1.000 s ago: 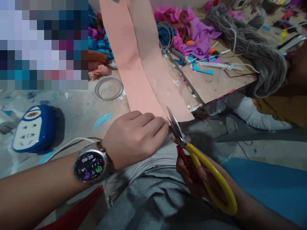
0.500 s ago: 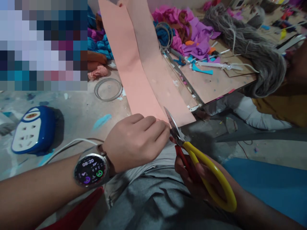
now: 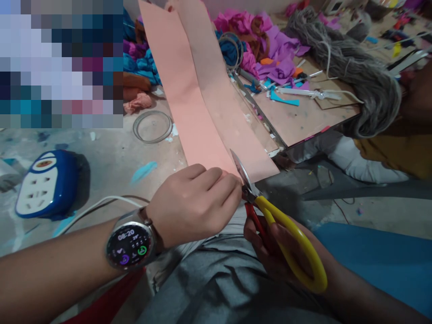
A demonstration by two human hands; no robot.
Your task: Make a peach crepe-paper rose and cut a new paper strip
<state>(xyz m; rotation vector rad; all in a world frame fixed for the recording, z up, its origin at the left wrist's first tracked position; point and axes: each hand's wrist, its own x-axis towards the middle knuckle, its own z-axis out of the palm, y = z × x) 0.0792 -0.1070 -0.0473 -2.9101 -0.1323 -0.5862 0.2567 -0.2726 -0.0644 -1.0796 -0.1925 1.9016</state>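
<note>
A long sheet of peach crepe paper [image 3: 182,90] runs from the far side of the table down to its near edge, with a lighter strip [image 3: 219,85] lying along its right. My left hand [image 3: 195,202], a smartwatch [image 3: 130,245] on its wrist, is closed on the near end of the peach paper; the fingertips are hidden beneath. In my right hand [image 3: 270,245] are scissors [image 3: 293,238] with one yellow and one red handle. Their blades point up and away, parted at the paper's near edge just right of my left knuckles.
At left stands a blue and white power socket box [image 3: 47,182], its cable running toward my left wrist. A clear tape roll [image 3: 152,127] lies beside the paper. Crumpled coloured paper [image 3: 263,40] and a grey yarn bundle [image 3: 351,67] lie behind. Another person's arm and clothing [image 3: 401,144] show at right.
My left hand has shifted slightly right with the near end of the paper. The scissors' handles have moved a little up and left, with the blades still at the paper's edge.
</note>
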